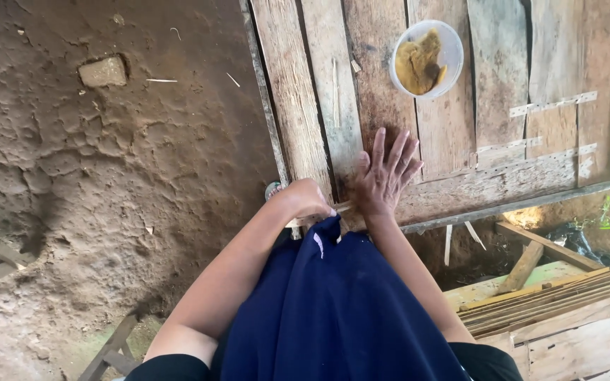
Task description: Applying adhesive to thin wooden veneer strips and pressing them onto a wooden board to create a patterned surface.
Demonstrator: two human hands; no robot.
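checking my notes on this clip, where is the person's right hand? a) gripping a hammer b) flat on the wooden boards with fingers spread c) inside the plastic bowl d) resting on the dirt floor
b: the right hand lies palm down on the wooden boards with its fingers spread, well short of the clear plastic bowl of yellowish stuff farther up the planks.
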